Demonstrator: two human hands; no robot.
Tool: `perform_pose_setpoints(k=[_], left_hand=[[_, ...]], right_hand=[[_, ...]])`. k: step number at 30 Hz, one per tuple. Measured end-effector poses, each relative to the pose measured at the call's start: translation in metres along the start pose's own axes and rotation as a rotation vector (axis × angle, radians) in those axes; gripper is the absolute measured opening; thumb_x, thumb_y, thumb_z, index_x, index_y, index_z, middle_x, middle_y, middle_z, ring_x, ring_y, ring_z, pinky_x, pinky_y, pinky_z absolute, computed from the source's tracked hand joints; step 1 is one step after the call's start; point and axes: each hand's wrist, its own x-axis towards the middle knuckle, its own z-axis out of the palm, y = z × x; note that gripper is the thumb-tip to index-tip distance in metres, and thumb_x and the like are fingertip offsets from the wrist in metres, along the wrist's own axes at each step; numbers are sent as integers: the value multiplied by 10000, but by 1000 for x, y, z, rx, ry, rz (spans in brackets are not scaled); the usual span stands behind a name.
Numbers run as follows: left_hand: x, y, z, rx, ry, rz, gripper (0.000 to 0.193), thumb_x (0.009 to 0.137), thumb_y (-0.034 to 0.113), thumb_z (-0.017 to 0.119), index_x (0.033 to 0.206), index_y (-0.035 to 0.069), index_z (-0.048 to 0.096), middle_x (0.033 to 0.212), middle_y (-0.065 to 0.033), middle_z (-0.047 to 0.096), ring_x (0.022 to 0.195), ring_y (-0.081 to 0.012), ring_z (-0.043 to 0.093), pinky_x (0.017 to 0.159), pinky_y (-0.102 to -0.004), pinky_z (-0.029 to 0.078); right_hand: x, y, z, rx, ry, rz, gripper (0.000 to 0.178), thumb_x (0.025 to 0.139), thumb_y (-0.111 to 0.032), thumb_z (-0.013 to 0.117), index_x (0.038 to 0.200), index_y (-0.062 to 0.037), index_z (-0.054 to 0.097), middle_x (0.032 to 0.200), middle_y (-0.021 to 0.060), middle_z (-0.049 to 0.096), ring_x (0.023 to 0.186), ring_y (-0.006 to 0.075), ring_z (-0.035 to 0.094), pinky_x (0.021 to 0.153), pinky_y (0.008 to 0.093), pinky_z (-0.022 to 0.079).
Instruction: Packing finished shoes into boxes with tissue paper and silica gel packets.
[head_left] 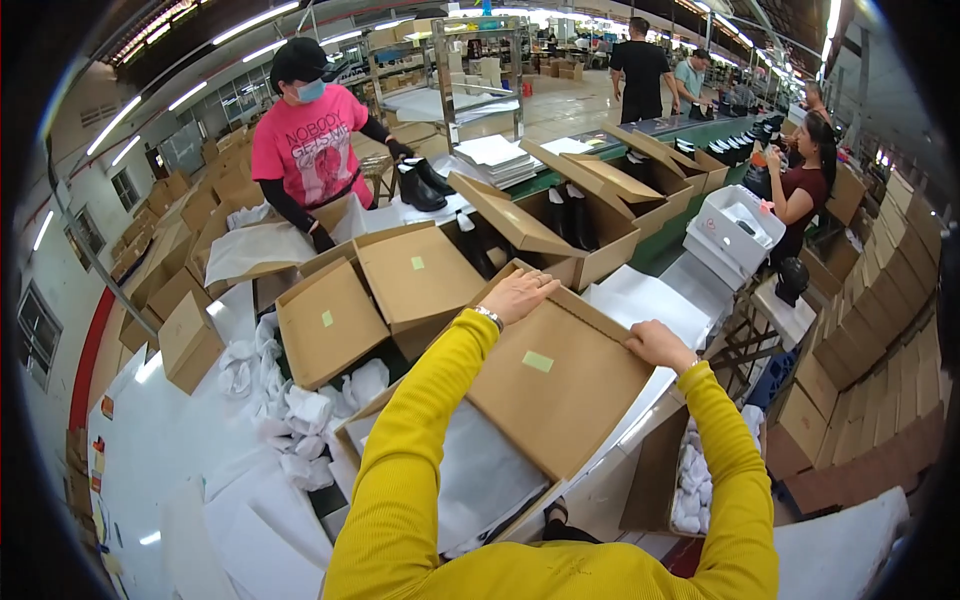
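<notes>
My left hand grips the far left corner of a brown cardboard box lid, fingers bent over its edge. At the far right corner of that lid, my right hand is closed on the rim. The lid's inside faces me, with a pale green sticker in the middle. Directly in front of me, partly under the lid and my left arm, lies an open box lined with white tissue paper. What lies under the tissue is hidden.
Several open boxes with black boots stand along the green conveyor. Left are crumpled paper wads on a white table. A co-worker in pink holds black boots. Stacked boxes line the right.
</notes>
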Motion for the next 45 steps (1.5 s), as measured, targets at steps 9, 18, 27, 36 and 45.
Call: perform_pose_setpoints(k=[9, 18, 27, 36, 45], left_hand=[[57, -52, 11, 88, -267, 353, 214, 868, 81, 430, 1080, 81, 463, 844, -97, 589, 819, -238, 611, 681, -304, 491], [42, -63, 27, 280, -75, 433, 82, 805, 131, 499, 881, 101, 501, 702, -45, 531, 675, -192, 600, 567, -296, 485], [34, -51, -20, 320, -41, 426, 78, 853, 135, 471, 894, 69, 477, 710, -69, 591, 640, -211, 645, 483, -315, 508], [-26, -65, -105, 397, 153, 447, 288, 828, 132, 488, 1116, 120, 487, 777, -44, 553, 722, -169, 614, 566, -261, 505], [-65, -50, -129, 582, 250, 347, 102, 831, 160, 501, 914, 102, 484, 692, -69, 586, 617, -199, 633, 480, -299, 512]], right_hand=[[0, -21, -22, -220, 30, -78, 132, 750, -104, 516, 735, 7, 586, 682, 208, 618, 649, 372, 621, 615, 438, 515], [-3, -38, -7, -381, 120, -108, 35, 770, -43, 517, 750, -15, 522, 638, 159, 625, 595, 286, 649, 512, 350, 524], [-23, -81, -39, -485, 202, -118, 41, 780, -53, 543, 769, -26, 513, 616, 122, 624, 568, 248, 651, 499, 315, 518], [-52, -157, -87, -468, 309, -244, 64, 736, -26, 543, 790, -26, 508, 657, 126, 607, 592, 255, 640, 514, 318, 509], [-74, -222, -89, -543, 396, -288, 175, 732, -53, 562, 893, 12, 540, 643, 133, 585, 576, 275, 627, 506, 329, 499]])
